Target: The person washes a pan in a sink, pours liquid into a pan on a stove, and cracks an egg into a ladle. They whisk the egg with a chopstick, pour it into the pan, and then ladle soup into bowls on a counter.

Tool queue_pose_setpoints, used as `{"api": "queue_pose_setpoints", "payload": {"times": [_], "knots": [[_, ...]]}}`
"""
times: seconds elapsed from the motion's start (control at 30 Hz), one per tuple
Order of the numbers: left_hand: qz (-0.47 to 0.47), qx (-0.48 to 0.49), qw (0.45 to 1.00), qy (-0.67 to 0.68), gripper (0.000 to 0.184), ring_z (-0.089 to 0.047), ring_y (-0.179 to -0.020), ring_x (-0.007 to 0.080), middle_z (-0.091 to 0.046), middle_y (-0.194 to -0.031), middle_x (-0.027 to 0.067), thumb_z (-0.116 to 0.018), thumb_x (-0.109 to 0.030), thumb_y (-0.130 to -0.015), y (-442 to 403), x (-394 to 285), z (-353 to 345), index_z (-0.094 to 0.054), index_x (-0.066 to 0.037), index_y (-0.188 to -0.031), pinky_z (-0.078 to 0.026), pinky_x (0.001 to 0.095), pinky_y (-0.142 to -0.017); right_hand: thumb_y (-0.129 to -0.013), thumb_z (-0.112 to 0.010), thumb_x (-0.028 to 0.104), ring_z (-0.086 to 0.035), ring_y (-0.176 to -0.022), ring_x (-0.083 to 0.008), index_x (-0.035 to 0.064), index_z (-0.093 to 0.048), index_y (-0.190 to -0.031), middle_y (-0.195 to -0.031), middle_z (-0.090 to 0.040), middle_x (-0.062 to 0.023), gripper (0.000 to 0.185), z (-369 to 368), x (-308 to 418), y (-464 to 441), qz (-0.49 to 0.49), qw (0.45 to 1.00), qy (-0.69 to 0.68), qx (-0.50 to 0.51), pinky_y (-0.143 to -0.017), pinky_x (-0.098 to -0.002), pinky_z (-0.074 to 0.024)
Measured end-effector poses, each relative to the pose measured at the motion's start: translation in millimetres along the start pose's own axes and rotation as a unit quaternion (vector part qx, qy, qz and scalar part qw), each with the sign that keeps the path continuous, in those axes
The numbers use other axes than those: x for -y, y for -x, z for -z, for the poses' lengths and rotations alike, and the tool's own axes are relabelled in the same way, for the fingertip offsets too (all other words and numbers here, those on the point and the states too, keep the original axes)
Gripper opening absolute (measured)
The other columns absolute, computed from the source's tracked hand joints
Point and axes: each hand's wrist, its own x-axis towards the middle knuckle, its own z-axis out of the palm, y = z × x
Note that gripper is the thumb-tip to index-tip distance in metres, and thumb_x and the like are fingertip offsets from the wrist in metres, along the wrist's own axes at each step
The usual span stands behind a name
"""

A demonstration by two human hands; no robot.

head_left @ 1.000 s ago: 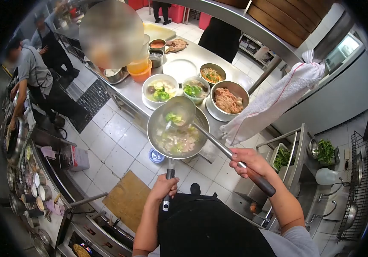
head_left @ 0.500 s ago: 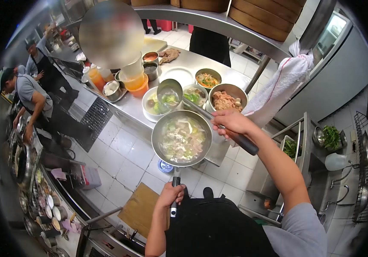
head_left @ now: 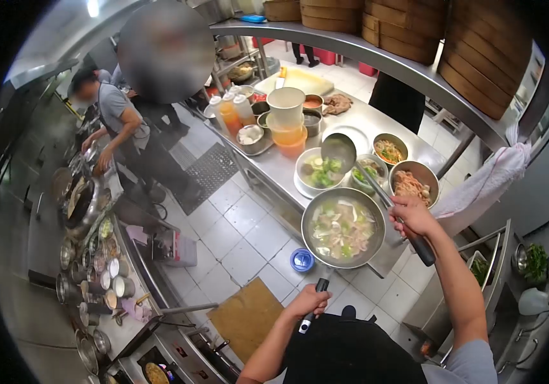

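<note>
My left hand [head_left: 308,301] is closed round the black handle of a frying pan [head_left: 311,249], which holds pale broth with sliced meat and greens. In my right hand [head_left: 413,216] is the dark handle of a ladle [head_left: 338,152]. The ladle's bowl is tilted above a white bowl [head_left: 301,171] that contains broth and bright green vegetables. This bowl stands on a white plate at the counter's near edge. Beside it sits a second bowl [head_left: 371,174] with greens, partly covered by the ladle's shaft.
The steel counter [head_left: 274,173] also bears metal bowls of shredded vegetables [head_left: 389,151] and raw meat [head_left: 411,185], stacked plastic tubs [head_left: 287,118] and sauce bottles [head_left: 228,116]. Bamboo steamers [head_left: 402,32] line the shelf above. A co-worker [head_left: 121,112] stands at the stove on the left.
My view has turned left, so everything sits further right in the picture. The ladle now shows less food inside, and more greens show in the white bowl. Both hands keep their grips.
</note>
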Motion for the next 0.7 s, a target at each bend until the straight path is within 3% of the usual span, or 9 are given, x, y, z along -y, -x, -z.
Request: {"api": "queue_pose_setpoints", "payload": {"times": [0.13,0.23,0.33,0.43,0.67,0.7], "knots": [[-0.008,-0.017,1.0,0.001,0.031,-0.041,-0.04,0.0077,-0.042,-0.051,-0.0021,-0.06,-0.017,-0.089,3,-5,-2,-0.042,-0.012,-0.064,-0.038,0.0281,-0.038,-0.089,-0.055,0.008,-0.051,-0.052,-0.0098,-0.0037,-0.046,-0.125,-0.077,-0.058,-0.0059,0.04,17,-13,-8,-0.021,0.995,-0.097,0.009,-0.041,-0.026,-0.0441],[0.001,-0.004,1.0,0.0,0.025,-0.043,-0.04,0.0086,-0.044,-0.052,-0.0008,-0.061,-0.015,-0.088,5,-7,1,-0.045,-0.01,-0.069,-0.039,0.0273,-0.039,-0.093,-0.055,0.01,-0.051,-0.055,-0.0103,-0.0029,-0.044,-0.13,-0.08,-0.06,-0.0061,0.042,13,-14,-8,-0.03,0.985,-0.168,0.003,-0.043,-0.0244,-0.0433],[0.016,-0.01,1.0,-0.007,0.024,-0.043,-0.04,0.009,-0.045,-0.052,-0.0002,-0.062,-0.014,-0.087,12,-16,-3,-0.046,-0.009,-0.069,-0.04,0.0276,-0.039,-0.094,-0.056,0.009,-0.049,-0.055,-0.008,0.0008,-0.049,-0.116,-0.078,-0.058,-0.0051,0.025,17,-17,-6,-0.037,0.959,-0.276,0.049,-0.042,-0.0226,-0.0416],[0.016,-0.015,1.0,-0.009,0.023,-0.043,-0.04,0.0094,-0.045,-0.053,0.0004,-0.062,-0.013,-0.087,9,-15,0,-0.047,-0.008,-0.071,-0.04,0.0279,-0.039,-0.094,-0.055,0.01,-0.048,-0.054,-0.0071,0.003,-0.05,-0.11,-0.079,-0.058,-0.005,0.017,22,-18,9,-0.024,0.953,-0.297,0.049,-0.042,-0.0221,-0.0412],[0.006,-0.009,1.0,-0.002,0.02,-0.043,-0.039,0.0103,-0.045,-0.054,0.0012,-0.061,-0.011,-0.087,8,-15,3,-0.048,-0.006,-0.073,-0.041,0.0285,-0.039,-0.095,-0.055,0.011,-0.051,-0.055,-0.0084,0.0049,-0.05,-0.111,-0.079,-0.057,-0.0053,0.018,38,-17,58,-0.017,0.983,-0.178,-0.03,-0.042,-0.0237,-0.0434],[0.002,-0.011,1.0,-0.006,0.02,-0.043,-0.039,0.0104,-0.045,-0.054,0.0013,-0.062,-0.012,-0.087,8,-14,3,-0.048,-0.006,-0.074,-0.041,0.0289,-0.039,-0.094,-0.056,0.012,-0.051,-0.055,-0.0094,0.0052,-0.045,-0.119,-0.079,-0.057,-0.0056,0.028,40,-22,59,-0.019,0.99,-0.136,-0.029,-0.042,-0.024,-0.0438]]}}
